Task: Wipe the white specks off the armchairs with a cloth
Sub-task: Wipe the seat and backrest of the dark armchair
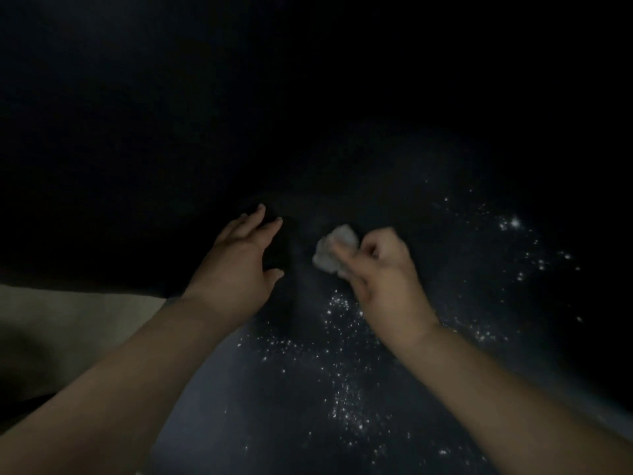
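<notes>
My right hand (383, 269) pinches the balled cloth (334, 250) against the dark armchair (428, 173) seat; my left hand (239, 258) lies flat, fingers straight, bracing just beside it. The white specks (342, 371) trail nearer me, under my right wrist, with more far right, so I'd sweep that way.

Cloth (334, 248) on armchair (274, 389); specks (342, 399) nearer, also right.

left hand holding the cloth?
No, the cloth is bunched in the right hand; the left hand is open on the dark armchair.
</notes>
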Demonstrator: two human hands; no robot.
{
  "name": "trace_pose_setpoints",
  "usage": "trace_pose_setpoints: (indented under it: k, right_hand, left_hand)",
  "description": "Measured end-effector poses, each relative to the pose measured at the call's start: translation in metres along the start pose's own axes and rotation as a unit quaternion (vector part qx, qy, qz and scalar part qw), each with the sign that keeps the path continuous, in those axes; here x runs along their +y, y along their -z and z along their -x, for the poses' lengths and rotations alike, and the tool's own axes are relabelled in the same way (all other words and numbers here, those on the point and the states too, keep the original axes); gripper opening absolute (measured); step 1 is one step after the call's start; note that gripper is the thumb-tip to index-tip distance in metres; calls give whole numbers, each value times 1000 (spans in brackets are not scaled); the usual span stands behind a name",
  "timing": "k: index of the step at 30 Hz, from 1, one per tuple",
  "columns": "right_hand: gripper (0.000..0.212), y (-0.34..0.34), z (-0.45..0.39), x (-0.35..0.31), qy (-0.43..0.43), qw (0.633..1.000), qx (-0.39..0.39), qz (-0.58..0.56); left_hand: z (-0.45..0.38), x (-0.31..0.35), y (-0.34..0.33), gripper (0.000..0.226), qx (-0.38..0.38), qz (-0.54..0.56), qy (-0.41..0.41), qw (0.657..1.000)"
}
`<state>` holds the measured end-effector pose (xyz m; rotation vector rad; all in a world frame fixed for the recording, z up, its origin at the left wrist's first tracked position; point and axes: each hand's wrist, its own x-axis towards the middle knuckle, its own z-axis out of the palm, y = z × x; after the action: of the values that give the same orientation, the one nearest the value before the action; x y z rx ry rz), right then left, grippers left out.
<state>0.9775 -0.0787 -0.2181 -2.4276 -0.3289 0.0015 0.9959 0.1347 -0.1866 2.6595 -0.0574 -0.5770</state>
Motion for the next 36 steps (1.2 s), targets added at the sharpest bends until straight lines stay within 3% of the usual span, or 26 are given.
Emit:
trace_pose_setpoints:
  k: [2, 5, 7, 9, 11, 13, 15, 19, 26, 29, 32, 36]
  right_hand:
    - [28, 10, 20, -1, 63, 997, -42, 23]
    - [24, 23, 14, 17, 10, 999, -36, 25]
    - [18, 10, -6, 22, -54, 998, 15, -4]
    - [15, -6, -17, 7, -60, 997, 43, 12]
    - [17, -16, -5, -11, 16, 1000, -1, 10]
    - [34, -4, 18, -15, 77, 995, -64, 7]
    - [32, 15, 21, -2, 44, 994, -95, 9]
    - [30, 11, 2, 8, -93, 996, -11, -4]
    - [43, -2, 55, -24, 17, 996, -82, 6]
    - [29, 0, 43, -13, -51, 998, -22, -8]
    - [34, -18, 22, -29, -109, 994, 16, -27]
    - [37, -31, 55, -55, 21, 995, -99, 12]
  left_hand:
    - [5, -1, -2, 76, -1, 5, 3, 1000]
    - [13, -5, -5, 77, 1, 4, 9, 1000]
    - [15, -7, -7, 75, 6, 3, 7, 1000]
    - [15, -7, -8, 72, 7, 11, 10, 1000]
    - [17, -8, -8, 68, 15, 17, 12, 1000]
    - [22, -10, -6, 65, 23, 17, 16, 999]
    - [29, -14, -5, 64, 28, 2, 23, 999]
    - [39, -21, -9, 63, 32, 4, 43, 999]
    - [53, -27, -13, 62, 40, 25, 44, 998]
    - [64, -35, -12, 63, 33, 19, 51, 998]
    - [73, -42, -13, 63, 27, 16, 54, 998]
    - [85, -51, -15, 65, 24, 22, 50, 998]
